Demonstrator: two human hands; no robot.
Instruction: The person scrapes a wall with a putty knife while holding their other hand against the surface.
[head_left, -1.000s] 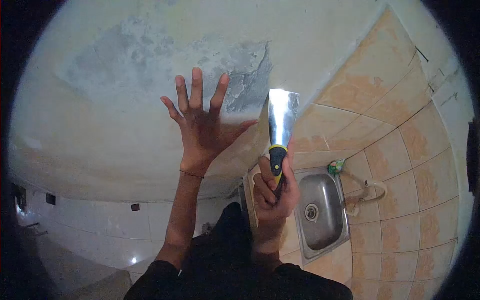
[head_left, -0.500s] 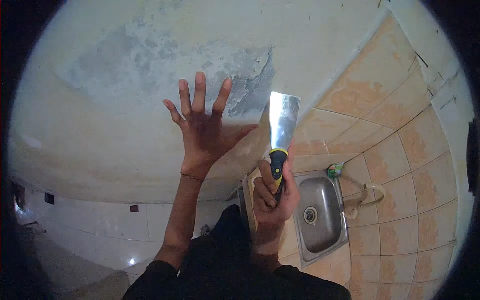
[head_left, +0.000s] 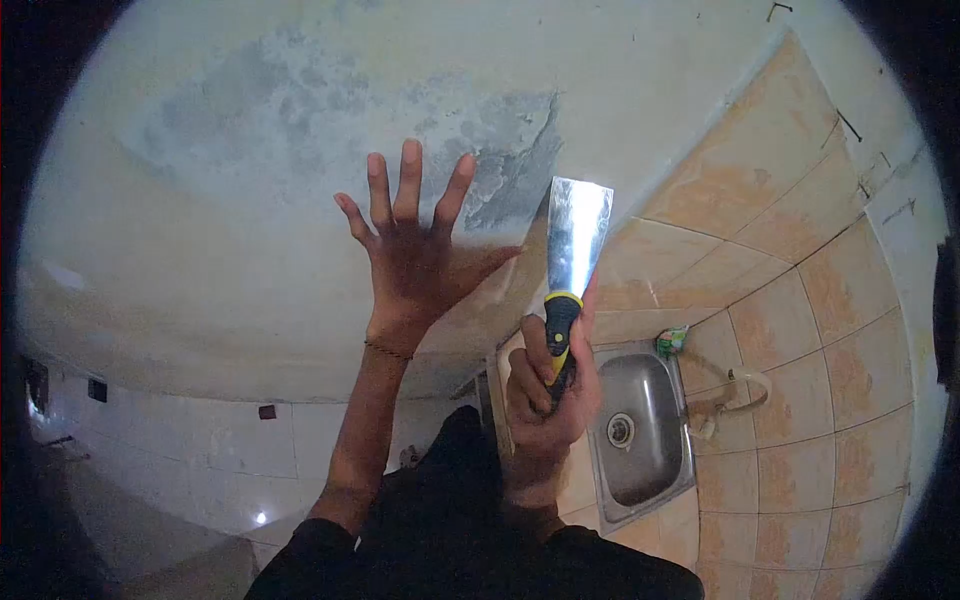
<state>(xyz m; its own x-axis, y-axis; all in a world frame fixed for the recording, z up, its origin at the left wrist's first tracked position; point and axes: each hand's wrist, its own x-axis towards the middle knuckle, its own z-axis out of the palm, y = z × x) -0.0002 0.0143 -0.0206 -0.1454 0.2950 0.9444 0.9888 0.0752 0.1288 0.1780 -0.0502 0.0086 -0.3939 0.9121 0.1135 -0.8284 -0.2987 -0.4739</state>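
Note:
My left hand (head_left: 412, 262) is spread wide, fingers apart and nothing in it, overlapping the wall in this view. Just above its fingertips is a grey patch (head_left: 300, 120) of worn, peeling plaster, with a cracked edge at its right end. My right hand (head_left: 550, 400) wraps round the black and yellow handle of a putty knife (head_left: 580, 235). The broad, shiny metal blade points up, close to the right end of the patch. A thin dark band circles my left wrist.
To the right, a steel sink (head_left: 645, 440) sits in a tiled counter, with a tap (head_left: 750, 390) beside it. A small green packet (head_left: 671, 341) lies at the sink's back corner. Orange-patterned tiles (head_left: 790, 410) cover the right wall. Pale floor tiles (head_left: 240, 435) show at lower left.
Both hands and the putty knife appear slightly farther right and higher in view. The spread of the left hand and the grip on the putty knife stay the same.

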